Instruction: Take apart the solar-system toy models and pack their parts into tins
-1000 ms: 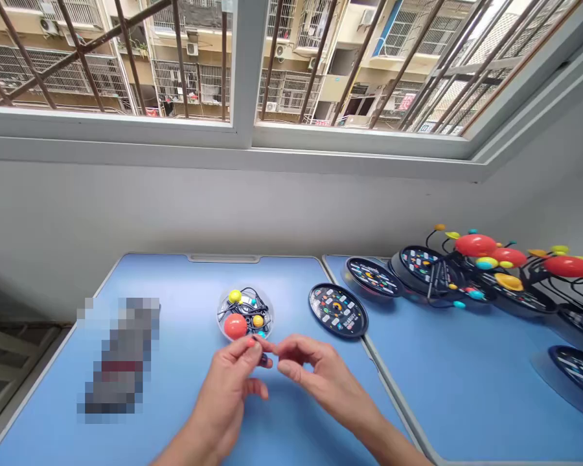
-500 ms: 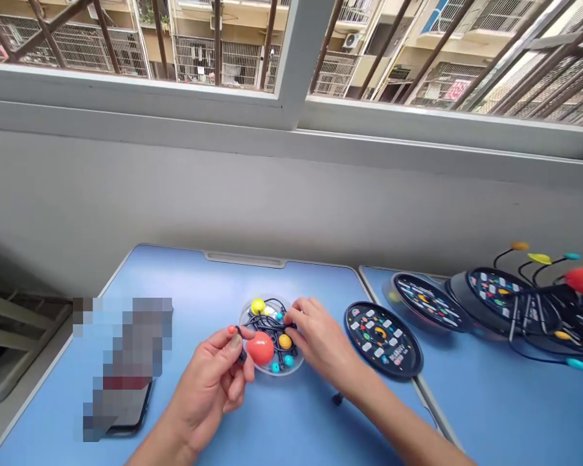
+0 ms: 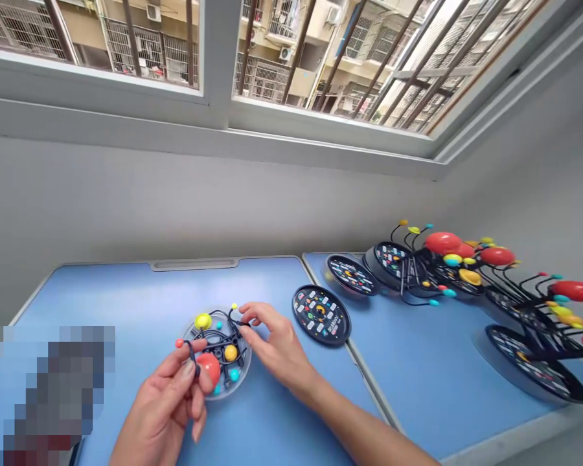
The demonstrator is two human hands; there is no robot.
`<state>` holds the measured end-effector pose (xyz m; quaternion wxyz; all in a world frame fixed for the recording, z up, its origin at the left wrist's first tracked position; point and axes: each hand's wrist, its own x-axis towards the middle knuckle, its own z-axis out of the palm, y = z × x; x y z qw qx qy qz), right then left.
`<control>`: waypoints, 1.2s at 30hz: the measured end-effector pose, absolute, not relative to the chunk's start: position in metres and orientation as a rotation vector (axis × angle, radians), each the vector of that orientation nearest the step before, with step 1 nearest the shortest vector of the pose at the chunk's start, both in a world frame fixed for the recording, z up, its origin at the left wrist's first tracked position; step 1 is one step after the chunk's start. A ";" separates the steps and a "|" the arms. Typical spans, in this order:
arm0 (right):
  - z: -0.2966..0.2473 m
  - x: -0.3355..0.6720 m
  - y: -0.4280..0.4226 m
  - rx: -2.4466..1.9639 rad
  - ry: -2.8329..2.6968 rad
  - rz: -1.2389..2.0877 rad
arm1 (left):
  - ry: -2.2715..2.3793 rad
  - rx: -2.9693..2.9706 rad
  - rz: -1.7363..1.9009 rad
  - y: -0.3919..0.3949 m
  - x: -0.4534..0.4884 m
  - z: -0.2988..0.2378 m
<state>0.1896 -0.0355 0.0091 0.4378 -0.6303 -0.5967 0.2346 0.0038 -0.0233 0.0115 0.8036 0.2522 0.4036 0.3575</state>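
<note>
My left hand (image 3: 168,398) pinches a thin curved black rod with a small red ball (image 3: 179,343) at its tip. Between the fingertips of my right hand (image 3: 279,349) is another curved black rod, which ends in a tiny yellow ball (image 3: 234,306). Both hands are at a clear round plastic bowl (image 3: 232,391), one on either side. Inside the bowl are more black rods and connectors, a big red ball (image 3: 210,367), a yellow ball (image 3: 203,321), an orange ball (image 3: 230,353) and several small turquoise balls (image 3: 234,375). My left fingers partly cover the red ball.
A black printed round lid (image 3: 321,315) lies right of my right hand. Beyond the table seam stand a lidded bowl (image 3: 352,275) and several planet models (image 3: 444,243) with thin rods sticking out. A pixelated patch (image 3: 58,395) hides something at left. A wall and barred window rise behind.
The view has swung right, showing more planet models. My right hand has drawn a rod with a tiny yellow ball up from the bowl. My left hand keeps its red-tipped rod.
</note>
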 end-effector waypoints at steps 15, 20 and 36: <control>0.000 0.180 -0.059 -1.566 -1.249 0.698 | 0.768 0.601 0.855 -0.024 0.004 0.013; 0.001 0.183 -0.063 -1.524 -1.401 0.364 | 0.773 0.545 0.917 -0.022 0.002 0.013; 0.005 0.179 -0.059 -1.751 -1.373 0.508 | 0.757 0.433 0.941 -0.021 0.000 0.016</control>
